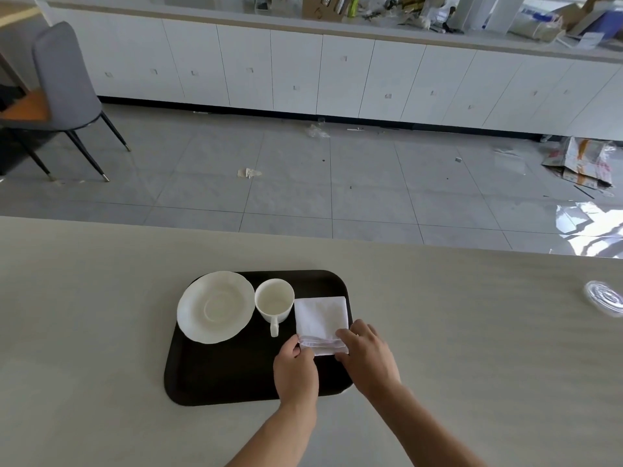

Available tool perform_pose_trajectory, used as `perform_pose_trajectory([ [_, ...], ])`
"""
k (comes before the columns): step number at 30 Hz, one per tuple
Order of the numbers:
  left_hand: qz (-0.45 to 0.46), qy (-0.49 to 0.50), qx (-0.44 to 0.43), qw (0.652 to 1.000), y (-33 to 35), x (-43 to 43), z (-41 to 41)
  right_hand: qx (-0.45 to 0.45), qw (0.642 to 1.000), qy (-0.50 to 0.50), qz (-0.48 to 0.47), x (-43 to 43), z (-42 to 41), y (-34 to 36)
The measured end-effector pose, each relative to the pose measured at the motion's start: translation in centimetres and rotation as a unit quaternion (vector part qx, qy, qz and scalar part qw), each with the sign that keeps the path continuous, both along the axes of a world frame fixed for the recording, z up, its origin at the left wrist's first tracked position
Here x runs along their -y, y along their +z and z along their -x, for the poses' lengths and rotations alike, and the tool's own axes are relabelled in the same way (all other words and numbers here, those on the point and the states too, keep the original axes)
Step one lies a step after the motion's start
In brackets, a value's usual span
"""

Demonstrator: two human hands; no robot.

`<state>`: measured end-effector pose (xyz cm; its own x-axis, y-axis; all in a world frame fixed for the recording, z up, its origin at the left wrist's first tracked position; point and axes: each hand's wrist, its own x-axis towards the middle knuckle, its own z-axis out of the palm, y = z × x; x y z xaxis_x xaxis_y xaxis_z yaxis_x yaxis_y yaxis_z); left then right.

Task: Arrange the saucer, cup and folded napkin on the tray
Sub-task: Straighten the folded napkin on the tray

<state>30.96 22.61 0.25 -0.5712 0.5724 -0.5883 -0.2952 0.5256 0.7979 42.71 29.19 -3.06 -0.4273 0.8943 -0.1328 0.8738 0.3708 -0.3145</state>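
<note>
Your dark brown tray [236, 372] sits low and centre in the frame on the pale tabletop [101, 332]. All three items are on it. The white saucer [215, 307] lies at the tray's upper left, its scalloped rim overhanging the tray's left edge slightly. The white cup [274, 301] stands upright just right of the saucer, close to its rim — contact cannot be confirmed — with the handle pointing toward the bottom of the frame. The cup appears empty.

The folded white napkin [321, 320] lies at the tray's right side, just beside the cup. Your left hand [296, 369] pinches the napkin's lower left corner between thumb and fingers. Your right hand [365, 357] grips the lower right corner, fingers on top and thumb at the near edge. Both hands are closed on the cloth.

No brand, label or writing is legible on the tray, crockery or napkin. A clear plastic lid [604, 297] rests on the tabletop at the far right edge, well apart from the tray. A grey chair [64, 79] stands at upper left — printed packaging on the floor at right is too blurred to read.
</note>
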Motion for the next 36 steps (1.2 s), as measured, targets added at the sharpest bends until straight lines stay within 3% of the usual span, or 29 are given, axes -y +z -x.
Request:
perform_pose_trajectory([
  [5, -0.041, -0.001, -0.031, 0.999, 0.1, -0.1, -0.5, 0.005, 0.999, 0.02, -0.047, -0.9, 0.2, -0.5],
  [11, -0.047, -0.07, -0.11, 0.99, -0.6, -0.2, -0.3, -0.011, 0.997, 0.022, -0.08, -1.7, 0.7, -0.9],
  [28, -0.032, -0.142, -0.209, 0.967, -0.8, -1.1, -0.6, -0.027, 0.996, 0.027, -0.084, -3.5, 1.5, -1.0],
  [30, -0.035, -0.168, -0.27, 0.947, -1.0, -0.8, -0.7, -0.033, 0.996, 0.015, -0.075, -3.4, 1.4, -1.0],
  [32, -0.069, -0.216, -0.369, 0.901, -1.3, -0.3, -0.6, -0.056, 0.997, -0.016, -0.054, -3.3, 1.4, -0.9],
  [36, -0.073, -0.382, -0.547, 0.741, -1.9, -0.3, -0.4, -0.103, 0.988, -0.114, -0.024, -4.6, 1.7, -0.5],
])
